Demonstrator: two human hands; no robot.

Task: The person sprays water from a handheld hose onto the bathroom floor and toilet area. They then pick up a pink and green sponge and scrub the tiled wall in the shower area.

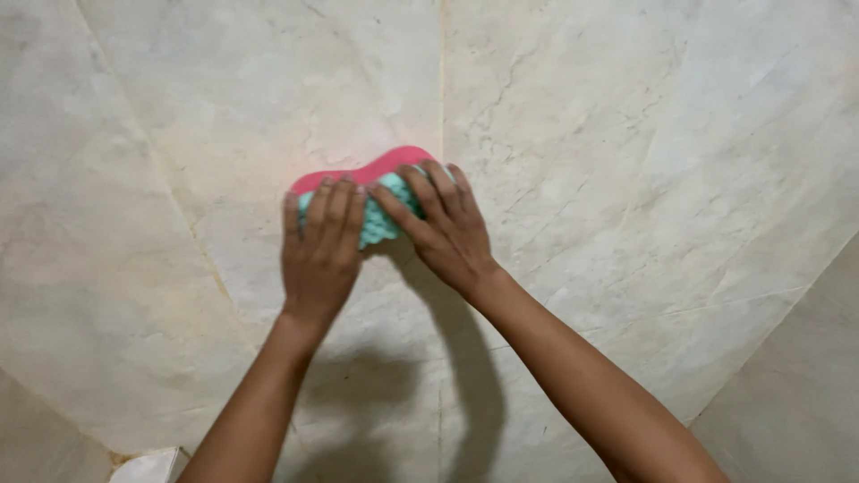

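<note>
Head view, looking at a pale beige marble-patterned tiled surface (pixel 626 161) that fills the frame, crossed by thin grout lines. Just left of the frame's centre lies a peanut-shaped scrubbing sponge with a pink foam back and a mint-green bumpy face (pixel 376 192), its pink edge toward the top of the frame and its green textured part showing between and below the fingers. Both hands press on this sponge. Left hand (pixel 319 255), at centre left, lies flat with fingers together and extended over the left half of the sponge; its grip is open, a palm-down press rather than a clasp. Right hand (pixel 447 228), immediately beside it, has its fingers spread and angled toward the upper left across the right half of the sponge; its grip is likewise open, fingertips resting on the sponge. Both hands almost meet over the middle of the sponge. Both bare forearms run from the lower edge of the frame upward. Dark shadows of the arms fall on the tiles between and below them. A small white object (pixel 148 467), partly cut off, shows at the lower left edge.
</note>
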